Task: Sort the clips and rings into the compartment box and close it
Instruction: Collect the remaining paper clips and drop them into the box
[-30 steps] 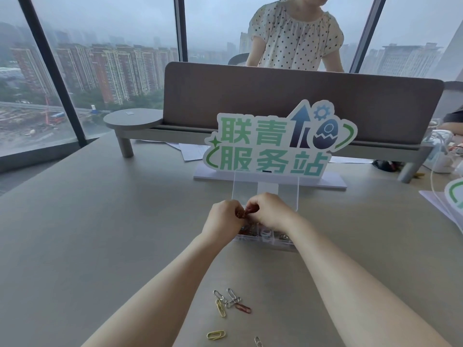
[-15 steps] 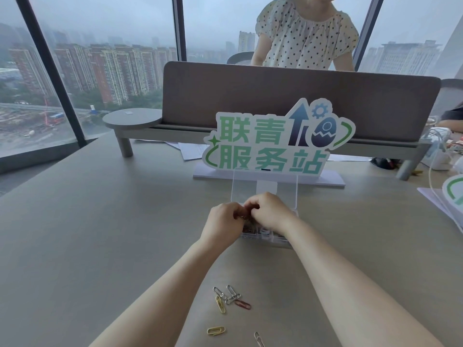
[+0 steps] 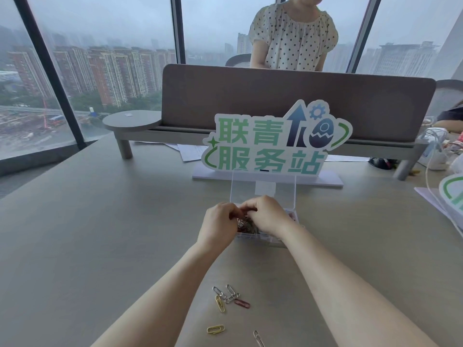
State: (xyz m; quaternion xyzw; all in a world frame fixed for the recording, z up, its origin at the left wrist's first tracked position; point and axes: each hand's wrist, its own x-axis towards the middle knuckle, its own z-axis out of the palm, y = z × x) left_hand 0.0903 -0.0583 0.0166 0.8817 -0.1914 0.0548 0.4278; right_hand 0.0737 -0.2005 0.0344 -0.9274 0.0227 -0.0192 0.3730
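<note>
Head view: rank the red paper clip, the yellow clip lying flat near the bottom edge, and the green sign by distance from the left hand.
From the left hand:
1. Red paper clip, on the table between the forearms.
2. Yellow clip, nearer the bottom edge.
3. Green sign, standing behind the open box.

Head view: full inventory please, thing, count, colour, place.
compartment box: 1, clear plastic, table centre, partly hidden by the hands
box lid: 1, clear, standing open behind the box
clips in the box: a tangled pile, silver and reddish, count unclear
loose paper clips: 6 on the near table; 3 silver, 2 yellow, 1 red
sign: 1, white with green characters, behind the box
desk divider: 1, brown-grey, behind the sign
round shelf: 1, grey, left end of the divider
papers: a few, white, under the shelf
table: 1, grey-beige
person: 1, spotted top, beyond the divider
left hand: fingers curled, pinching clips above the box
right hand: fingers curled, pinching the same clips
</note>
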